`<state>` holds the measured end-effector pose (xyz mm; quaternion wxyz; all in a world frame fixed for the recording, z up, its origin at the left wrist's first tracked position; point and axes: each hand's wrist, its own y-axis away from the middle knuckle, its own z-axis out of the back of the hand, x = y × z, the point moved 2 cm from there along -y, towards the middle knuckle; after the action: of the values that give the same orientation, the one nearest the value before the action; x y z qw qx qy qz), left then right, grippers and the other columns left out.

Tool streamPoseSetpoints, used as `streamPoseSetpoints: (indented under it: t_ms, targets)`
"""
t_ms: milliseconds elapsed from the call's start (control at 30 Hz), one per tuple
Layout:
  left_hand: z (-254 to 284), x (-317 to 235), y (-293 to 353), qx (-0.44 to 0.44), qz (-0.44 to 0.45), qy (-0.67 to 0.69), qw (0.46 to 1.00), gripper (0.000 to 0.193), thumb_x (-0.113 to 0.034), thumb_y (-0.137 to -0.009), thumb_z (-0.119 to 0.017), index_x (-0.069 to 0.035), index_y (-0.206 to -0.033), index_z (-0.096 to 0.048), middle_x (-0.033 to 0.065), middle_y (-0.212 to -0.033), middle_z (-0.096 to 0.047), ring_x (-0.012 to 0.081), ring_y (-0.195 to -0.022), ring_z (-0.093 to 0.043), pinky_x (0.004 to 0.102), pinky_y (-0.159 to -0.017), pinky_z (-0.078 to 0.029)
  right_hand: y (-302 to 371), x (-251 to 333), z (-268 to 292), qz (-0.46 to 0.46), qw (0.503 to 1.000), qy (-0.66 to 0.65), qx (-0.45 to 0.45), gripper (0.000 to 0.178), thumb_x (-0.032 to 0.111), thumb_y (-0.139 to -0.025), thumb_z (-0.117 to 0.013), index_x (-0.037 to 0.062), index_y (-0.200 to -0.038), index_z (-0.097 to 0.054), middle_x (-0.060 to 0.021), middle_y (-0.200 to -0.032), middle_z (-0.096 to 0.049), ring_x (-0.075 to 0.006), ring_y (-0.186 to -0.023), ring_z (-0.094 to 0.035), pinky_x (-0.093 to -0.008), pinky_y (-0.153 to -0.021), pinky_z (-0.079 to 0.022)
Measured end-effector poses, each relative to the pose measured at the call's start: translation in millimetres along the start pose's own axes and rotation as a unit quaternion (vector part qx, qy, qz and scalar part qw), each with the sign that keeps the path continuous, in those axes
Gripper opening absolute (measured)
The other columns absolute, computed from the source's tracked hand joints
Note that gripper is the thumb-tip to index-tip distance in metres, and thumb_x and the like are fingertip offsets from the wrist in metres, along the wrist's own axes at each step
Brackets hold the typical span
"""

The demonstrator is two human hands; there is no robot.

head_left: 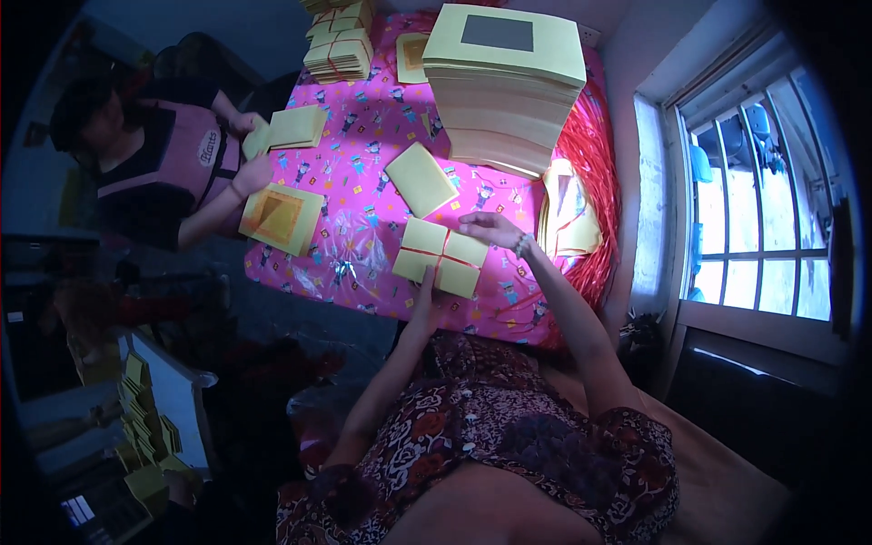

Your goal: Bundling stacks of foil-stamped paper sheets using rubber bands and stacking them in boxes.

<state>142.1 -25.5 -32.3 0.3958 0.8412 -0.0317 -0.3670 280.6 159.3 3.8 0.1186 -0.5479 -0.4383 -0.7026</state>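
L hand (pixel 427 295) holding red-tied paper bundle (pixel 441 257) on pink tabletop (pixel 359 168); R hand (pixel 493 231) @ far rt corner, grip unclear.

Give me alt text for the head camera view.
The person's left hand rests at the near edge of a yellow paper bundle crossed with red ties, the right hand at its far right corner, on a pink patterned tablecloth. A tall yellow stack stands beyond; at left, a co-worker in a pink apron holds more yellow paper.
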Motion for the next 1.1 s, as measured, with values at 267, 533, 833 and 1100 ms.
streamPoseSetpoints:
  t_ms: [267,533,833,1100]
  targets:
    - [2.0,-2.1,-19.1,0.122,0.085,0.052,0.987,0.068,-0.055,-0.080,-0.062,-0.015,-0.130,-0.040,0.0090,-0.123,-0.052,0.0266,-0.110,-0.054,0.0492,-0.088,-0.048,-27.7,19.2,-13.5,-0.030,0.983,0.127,0.130,0.059,0.052,-0.086,-0.056,0.0102,-0.128,-0.053,-0.0087,-0.123,-0.057,-0.0197,-0.119,-0.048,-0.0321,-0.102,-0.036]
    - [16.4,-14.0,20.7,0.114,0.076,0.201,0.970,0.053,-0.040,-0.086,-0.062,-0.010,-0.126,-0.045,0.0067,-0.116,-0.057,0.0216,-0.106,-0.056,0.0399,-0.087,-0.049,34.5,33.5,-50.6,-0.038,0.981,-0.001,0.191,0.076,0.062,-0.085,-0.048,0.0019,-0.131,-0.044,-0.0102,-0.122,-0.051,-0.0171,-0.113,-0.047,-0.0323,-0.097,-0.038]
    - [63.9,-182.1,-58.2,0.139,-0.066,0.040,0.987,0.056,-0.037,-0.087,-0.058,-0.007,-0.130,-0.038,0.0098,-0.115,-0.054,0.0200,-0.099,-0.059,0.0342,-0.080,-0.052,-34.3,126.1,-117.4,-0.013,0.994,-0.107,0.020,0.077,0.033,-0.079,-0.070,0.0159,-0.141,-0.027,-0.0145,-0.125,-0.047,-0.0234,-0.116,-0.047,-0.0389,-0.088,-0.046]
    - [17.3,-360.3,-220.7,0.146,-0.206,-0.113,0.961,0.059,-0.033,-0.079,-0.066,-0.004,-0.125,-0.044,0.0093,-0.115,-0.053,0.0193,-0.104,-0.053,0.0317,-0.088,-0.042,-230.0,198.8,-85.9,-0.038,0.952,-0.296,-0.062,0.066,0.047,-0.075,-0.068,0.0130,-0.126,-0.043,-0.0088,-0.116,-0.052,-0.0253,-0.106,-0.054,-0.0460,-0.090,-0.046]
